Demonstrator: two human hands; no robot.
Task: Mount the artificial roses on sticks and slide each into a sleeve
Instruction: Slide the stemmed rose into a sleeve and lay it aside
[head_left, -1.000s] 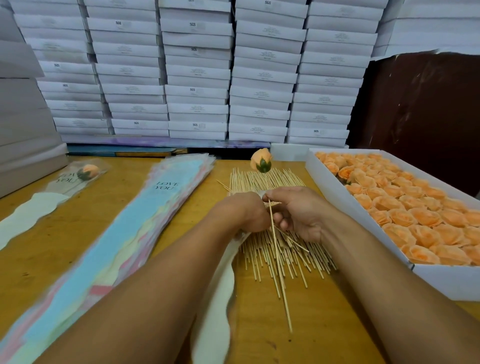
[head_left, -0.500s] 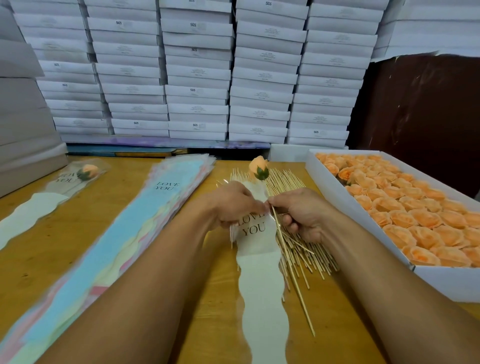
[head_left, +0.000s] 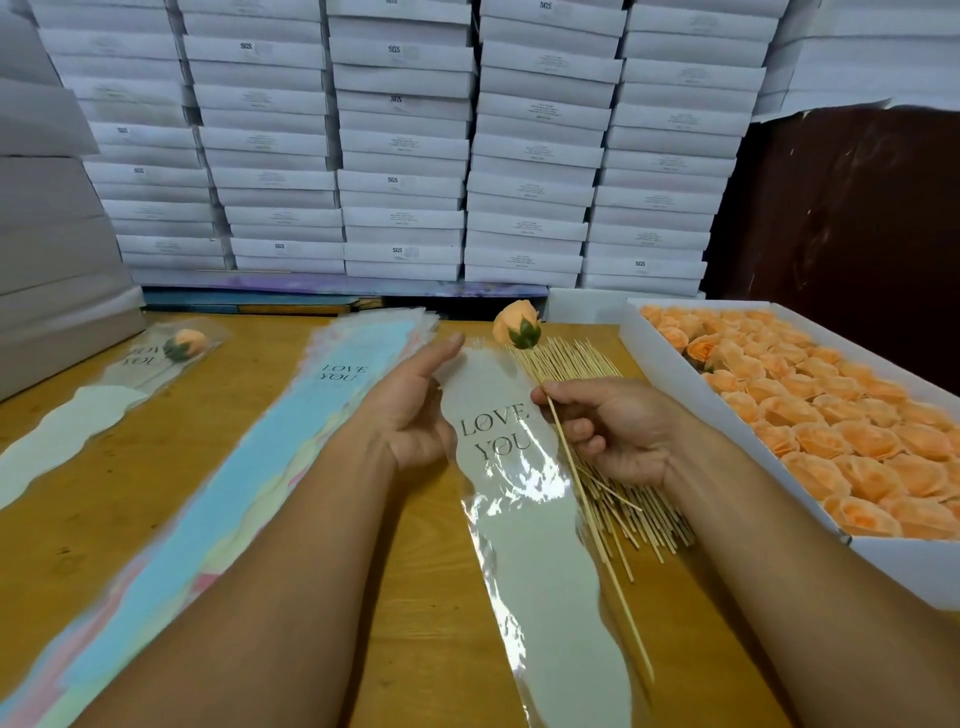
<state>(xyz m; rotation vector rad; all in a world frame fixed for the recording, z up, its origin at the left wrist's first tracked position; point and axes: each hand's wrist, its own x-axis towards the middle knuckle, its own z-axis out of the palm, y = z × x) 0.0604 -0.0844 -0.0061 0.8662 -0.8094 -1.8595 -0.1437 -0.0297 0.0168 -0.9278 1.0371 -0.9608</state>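
Note:
My right hand (head_left: 613, 426) pinches a thin wooden stick (head_left: 587, 509) near its upper part. A peach artificial rose (head_left: 514, 325) with a green base sits on the stick's far end. My left hand (head_left: 410, 410) holds the left edge of a clear sleeve (head_left: 519, 519) printed "LOVE YOU", index finger stretched along its top. The sleeve lies lengthwise toward me, its lower half cream and wavy. The stick runs along the sleeve's right edge, and the rose is just beyond the sleeve's open top.
A pile of loose sticks (head_left: 576, 364) lies under my right hand. A white box (head_left: 909, 571) full of peach roses fills the right side. A stack of pastel sleeves (head_left: 291, 452) lies left of my arms, a finished sleeved rose (head_left: 184, 345) farther left. White cartons (head_left: 405, 156) wall the back.
My left hand has pulled one sleeve out over the table and spread it toward me. The rose on its stick has stayed upright in my right hand, now beside the sleeve.

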